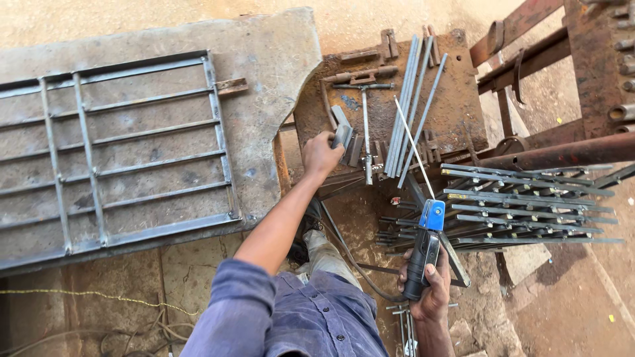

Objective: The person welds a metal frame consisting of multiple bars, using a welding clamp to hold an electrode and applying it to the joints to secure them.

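The big steel grille point(132, 152) lies flat on the grey slab point(278, 53) at the far left, its frame and crossbars all in place, so by the look of it that piece is assembled; whether every joint is welded cannot be told from here. At the right, a stack of barred panels point(529, 205) lies built up on the ground below a rusty pipe point(562, 153), which suggests several units are finished. In the middle, the rusty plate point(390, 106) carries loose grey rods point(407, 106) and short offcuts, stock that seems yet to be used. The left hand point(321, 155) is closed on a small grey metal piece point(342, 135) at the plate's near left edge. The right hand point(430, 291), near centre, grips a black electrode holder point(423, 254) with a blue head, a thin welding rod point(415, 147) clamped in it and slanting up over the plate. No packages, labels or signs show; only small yellow scraps dot the dirt at the right.
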